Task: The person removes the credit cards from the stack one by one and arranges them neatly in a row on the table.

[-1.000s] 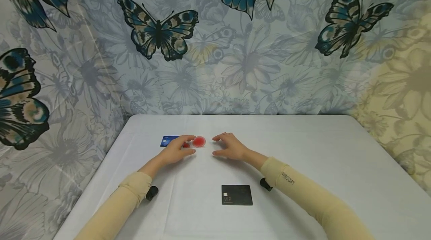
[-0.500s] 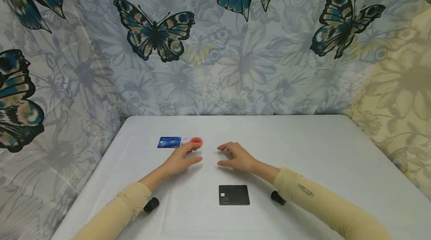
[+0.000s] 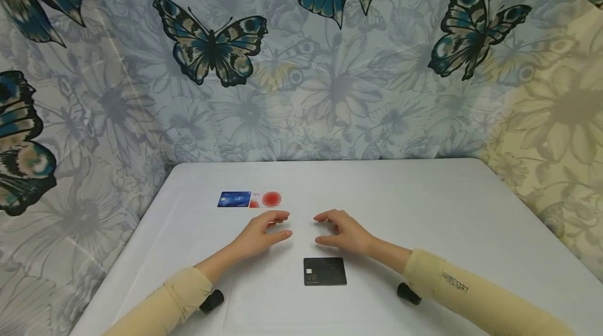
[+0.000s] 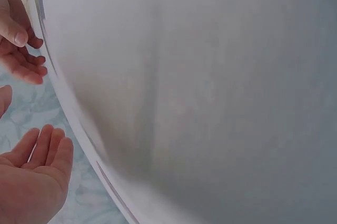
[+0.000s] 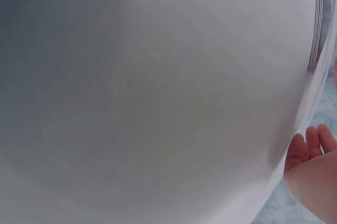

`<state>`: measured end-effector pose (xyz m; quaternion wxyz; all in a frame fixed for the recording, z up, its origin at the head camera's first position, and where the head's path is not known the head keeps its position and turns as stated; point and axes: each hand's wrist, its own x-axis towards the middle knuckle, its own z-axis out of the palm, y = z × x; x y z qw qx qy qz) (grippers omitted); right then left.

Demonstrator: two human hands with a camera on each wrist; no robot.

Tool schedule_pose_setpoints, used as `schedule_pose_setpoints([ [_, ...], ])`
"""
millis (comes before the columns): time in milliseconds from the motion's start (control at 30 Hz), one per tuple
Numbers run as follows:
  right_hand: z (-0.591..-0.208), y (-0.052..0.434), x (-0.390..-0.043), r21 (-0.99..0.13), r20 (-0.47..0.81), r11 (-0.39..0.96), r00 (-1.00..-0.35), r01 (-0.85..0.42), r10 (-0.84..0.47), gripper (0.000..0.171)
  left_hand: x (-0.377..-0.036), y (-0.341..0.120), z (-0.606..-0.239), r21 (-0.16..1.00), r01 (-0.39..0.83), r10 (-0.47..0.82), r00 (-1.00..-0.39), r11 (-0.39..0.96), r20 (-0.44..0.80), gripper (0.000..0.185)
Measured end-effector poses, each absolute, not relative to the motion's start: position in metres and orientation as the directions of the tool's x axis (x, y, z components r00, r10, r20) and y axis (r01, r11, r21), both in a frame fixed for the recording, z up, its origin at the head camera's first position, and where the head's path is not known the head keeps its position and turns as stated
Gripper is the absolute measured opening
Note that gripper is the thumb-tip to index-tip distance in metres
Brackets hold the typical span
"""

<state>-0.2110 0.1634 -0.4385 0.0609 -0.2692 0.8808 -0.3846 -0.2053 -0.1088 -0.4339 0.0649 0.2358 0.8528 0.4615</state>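
In the head view, a blue VIP card (image 3: 234, 199) and a white card with red circles (image 3: 271, 199) lie end to end toward the back left of the table. Just in front of them hovers my left hand (image 3: 260, 234), fingers loosely bent and holding nothing. My right hand (image 3: 346, 232) faces it across a gap, likewise relaxed and with nothing in it. A black VIP card (image 3: 325, 271) lies flat nearer the front, below and between the hands. The left wrist view shows the left palm (image 4: 34, 182); the right wrist view shows the right hand (image 5: 316, 166) at its edge.
A white cloth covers the table (image 3: 400, 189). Behind it stands a wall hanging (image 3: 330, 90) with butterflies and flowers. Black wrist cameras hang under the left cuff (image 3: 212, 301) and the right cuff (image 3: 409, 294).
Both hands have drawn back toward the front of the table, the right one also moving rightward. The blue card and the red-circled card, formerly partly covered by the left hand, now show fully.
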Motion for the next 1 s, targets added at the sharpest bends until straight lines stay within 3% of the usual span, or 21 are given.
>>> schedule_pose_setpoints([
  [767, -0.436, 0.192, -0.162, -0.728, 0.107, 0.531, -0.837, -0.434, -0.537, 0.042, -0.157, -0.084, -0.426, 0.787, 0.401, 0.586, -0.808, 0.469, 0.062, 0.047],
  [1000, -0.437, 0.196, -0.151, -0.725, 0.133, 0.513, -0.825, -0.459, -0.549, 0.042, -0.152, -0.081, -0.425, 0.718, 0.448, 0.614, -0.789, 0.533, 0.037, 0.048],
])
